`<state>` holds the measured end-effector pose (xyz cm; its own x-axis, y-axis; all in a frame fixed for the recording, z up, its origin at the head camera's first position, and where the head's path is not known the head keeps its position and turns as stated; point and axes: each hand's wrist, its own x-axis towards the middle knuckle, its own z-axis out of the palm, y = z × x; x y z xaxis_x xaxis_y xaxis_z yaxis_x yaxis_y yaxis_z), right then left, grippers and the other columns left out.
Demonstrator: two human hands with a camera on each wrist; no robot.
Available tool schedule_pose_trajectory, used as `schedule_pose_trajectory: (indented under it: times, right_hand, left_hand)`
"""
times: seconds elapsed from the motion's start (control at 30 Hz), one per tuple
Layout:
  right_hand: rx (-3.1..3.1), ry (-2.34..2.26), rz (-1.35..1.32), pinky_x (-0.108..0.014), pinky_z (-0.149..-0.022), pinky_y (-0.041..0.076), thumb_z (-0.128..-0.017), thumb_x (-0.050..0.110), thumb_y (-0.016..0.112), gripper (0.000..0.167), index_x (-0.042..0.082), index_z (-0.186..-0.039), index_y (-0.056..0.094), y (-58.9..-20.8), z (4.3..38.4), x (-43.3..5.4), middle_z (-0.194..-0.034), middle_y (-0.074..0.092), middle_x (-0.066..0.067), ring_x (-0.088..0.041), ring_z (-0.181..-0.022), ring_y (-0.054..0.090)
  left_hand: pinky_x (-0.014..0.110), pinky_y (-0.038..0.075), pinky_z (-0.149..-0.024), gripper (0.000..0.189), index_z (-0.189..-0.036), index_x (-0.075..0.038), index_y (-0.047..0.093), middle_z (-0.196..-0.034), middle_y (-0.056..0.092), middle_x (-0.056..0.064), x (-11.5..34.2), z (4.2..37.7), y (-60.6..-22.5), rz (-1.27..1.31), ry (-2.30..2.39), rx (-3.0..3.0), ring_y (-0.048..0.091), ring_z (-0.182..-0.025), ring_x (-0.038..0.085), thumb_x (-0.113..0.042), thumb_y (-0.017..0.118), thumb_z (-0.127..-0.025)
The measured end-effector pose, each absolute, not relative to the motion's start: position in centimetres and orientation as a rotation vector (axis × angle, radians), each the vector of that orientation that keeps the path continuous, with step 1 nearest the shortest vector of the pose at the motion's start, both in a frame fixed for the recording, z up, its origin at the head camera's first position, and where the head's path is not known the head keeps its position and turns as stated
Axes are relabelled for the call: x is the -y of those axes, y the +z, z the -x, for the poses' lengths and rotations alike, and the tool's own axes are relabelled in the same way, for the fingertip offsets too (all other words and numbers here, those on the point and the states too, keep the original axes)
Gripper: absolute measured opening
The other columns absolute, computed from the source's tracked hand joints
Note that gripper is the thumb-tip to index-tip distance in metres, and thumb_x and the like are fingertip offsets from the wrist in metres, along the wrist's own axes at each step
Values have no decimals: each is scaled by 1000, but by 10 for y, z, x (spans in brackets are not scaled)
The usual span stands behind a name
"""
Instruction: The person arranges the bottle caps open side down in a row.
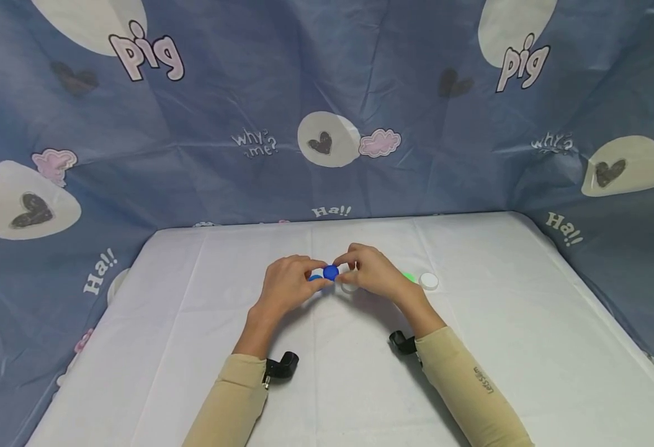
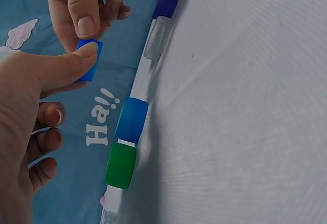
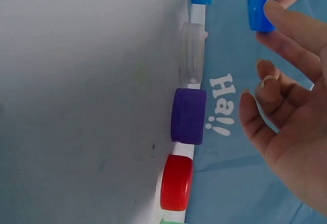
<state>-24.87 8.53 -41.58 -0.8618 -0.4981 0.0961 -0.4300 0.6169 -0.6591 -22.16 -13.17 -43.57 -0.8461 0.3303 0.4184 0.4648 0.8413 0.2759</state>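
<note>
A small blue bottle cap (image 1: pixel 331 272) is held above the white table between both hands. My left hand (image 1: pixel 288 285) pinches one side of it, with the thumb laid over the cap (image 2: pixel 91 60) in the left wrist view. From the other side my right hand (image 1: pixel 374 270) pinches its edge, its remaining fingers loosely bent in the right wrist view. Below the hands, a row of caps stands on the table: a green cap (image 2: pixel 121 165), a lighter blue cap (image 2: pixel 132 120), a clear cap (image 3: pixel 193 53), a purple cap (image 3: pixel 188 116) and a red cap (image 3: pixel 177 183).
To the right of my right hand lie a light green cap (image 1: pixel 409 276) and a white cap (image 1: pixel 429 281). A white cloth covers the table (image 1: pixel 360 385). Behind it hangs a blue printed curtain (image 1: pixel 237 180).
</note>
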Motion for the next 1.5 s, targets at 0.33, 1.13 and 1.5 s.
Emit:
schedule_pose_trajectory:
  times: [0.33, 1.13, 1.5]
  right_hand:
    - [-2756, -1058, 810, -29, -61, 43, -85, 25, 76, 27, 21, -112, 76, -419, 247, -84, -83, 57, 3, -15, -70, 52]
    - [-2875, -657, 813, -29, -62, 42, -83, 30, 79, 29, 21, -111, 77, -425, 244, -77, -89, 59, 3, -12, -70, 52]
    - [-2883, -558, 804, -30, -64, 44, -81, 31, 81, 28, 25, -109, 78, -427, 243, -73, -93, 60, 3, -12, -73, 53]
  left_hand:
    - [24, 35, -52, 32, -110, -33, 77, -64, 55, -12, 130, 222, -435, 583, -518, 2725, 44, -57, 5, -49, 78, -82]
    - [29, 46, -59, 24, -101, -36, 79, -95, 77, -10, 119, 218, -439, 534, -387, 2850, 69, -79, 12, -47, 79, -80]
    - [33, 50, -65, 31, -105, -33, 79, -101, 78, -6, 117, 217, -444, 518, -326, 2865, 72, -88, 17, -46, 81, -78]
